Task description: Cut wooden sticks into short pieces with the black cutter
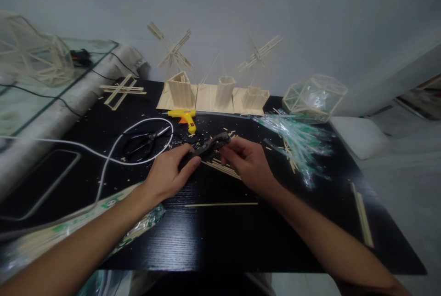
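Between my hands, over the middle of the black table, is a dark elongated tool (211,145) whose exact kind I cannot make out. My left hand (171,171) is closed round its near end, with the thumb along the front. At its far end, the bent fingers of my right hand (248,162) are closed against it. Thin wooden sticks (223,168) lie just beneath the tool and partly behind my right fingers. One single stick (221,204) rests crosswise nearer to me.
A yellow glue gun (186,119), black-handled pliers (148,143) and a looped white cable (138,163) lie on the table (220,245). Windmill-like stick models (181,91) stand at the back. Plastic wrappers (299,137) lie right; bagged sticks (69,227) lie front left.
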Motion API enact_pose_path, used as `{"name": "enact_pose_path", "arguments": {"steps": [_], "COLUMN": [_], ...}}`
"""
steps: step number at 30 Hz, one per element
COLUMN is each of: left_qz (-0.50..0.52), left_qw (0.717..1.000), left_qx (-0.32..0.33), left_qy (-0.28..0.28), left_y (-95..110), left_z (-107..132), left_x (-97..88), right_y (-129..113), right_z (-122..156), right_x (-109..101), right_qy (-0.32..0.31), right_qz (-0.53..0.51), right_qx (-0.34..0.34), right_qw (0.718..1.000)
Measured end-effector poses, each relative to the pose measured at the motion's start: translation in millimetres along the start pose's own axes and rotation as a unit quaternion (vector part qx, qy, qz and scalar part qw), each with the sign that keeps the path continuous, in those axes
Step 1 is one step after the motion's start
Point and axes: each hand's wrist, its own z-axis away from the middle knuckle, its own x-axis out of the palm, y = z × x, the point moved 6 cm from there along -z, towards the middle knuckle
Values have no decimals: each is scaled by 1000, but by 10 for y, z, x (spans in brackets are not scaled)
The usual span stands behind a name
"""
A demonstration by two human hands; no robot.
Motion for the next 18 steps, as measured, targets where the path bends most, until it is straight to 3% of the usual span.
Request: {"name": "enact_pose_path", "arguments": {"steps": [6, 18], "left_qz": [6, 20], "left_qw": [1000, 998], "left_qx": [23, 58], "left_qy": [4, 16], "left_y": [-1, -29], "left_z": [23, 57], "left_x": [-9, -29], "right_y": [-5, 23], "right_z": [-7, 40], "right_x": [23, 68], "right_qy": [-60, -107], "right_qz": [-71, -171], "right_qx": [41, 93], "right_qw": [995, 975]}}
